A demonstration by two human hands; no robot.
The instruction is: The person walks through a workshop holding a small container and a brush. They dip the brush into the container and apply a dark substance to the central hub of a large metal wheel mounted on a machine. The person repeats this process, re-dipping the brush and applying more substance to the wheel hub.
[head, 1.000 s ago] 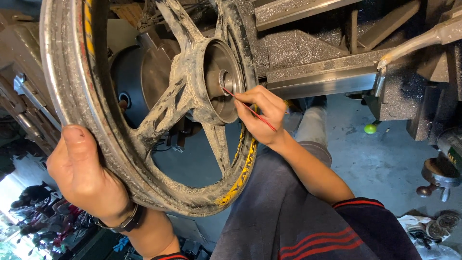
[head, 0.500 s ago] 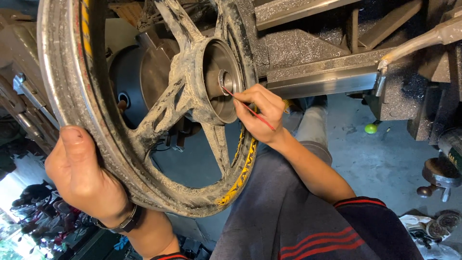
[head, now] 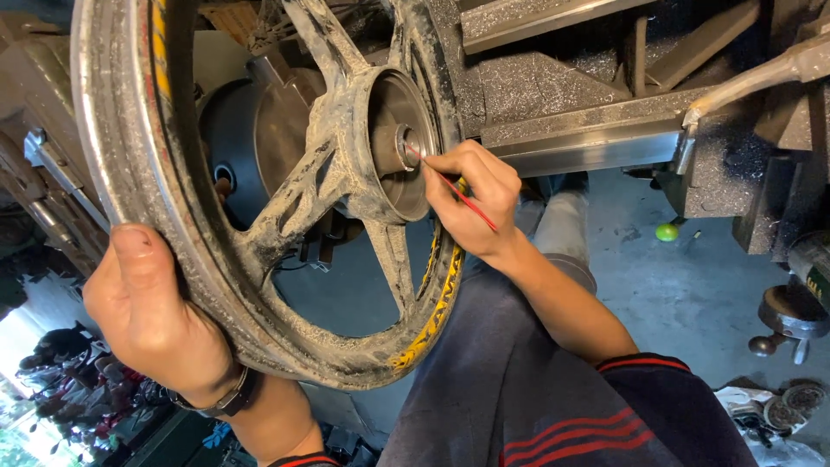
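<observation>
The left hand (head: 151, 316) grips the rim of a dusty, grey-crusted cast wheel (head: 259, 190), thumb flat on its rough outer band. The right hand (head: 471, 203) pinches a thin red stick (head: 458, 195), perhaps a fine brush, its tip at the smooth round metal hub (head: 406, 147). A yellow patterned stripe curls along the rim below that hand.

a workshop: grimy metal machine bed (head: 588, 130), concrete floor (head: 692, 294), scattered tools (head: 782, 320).
</observation>
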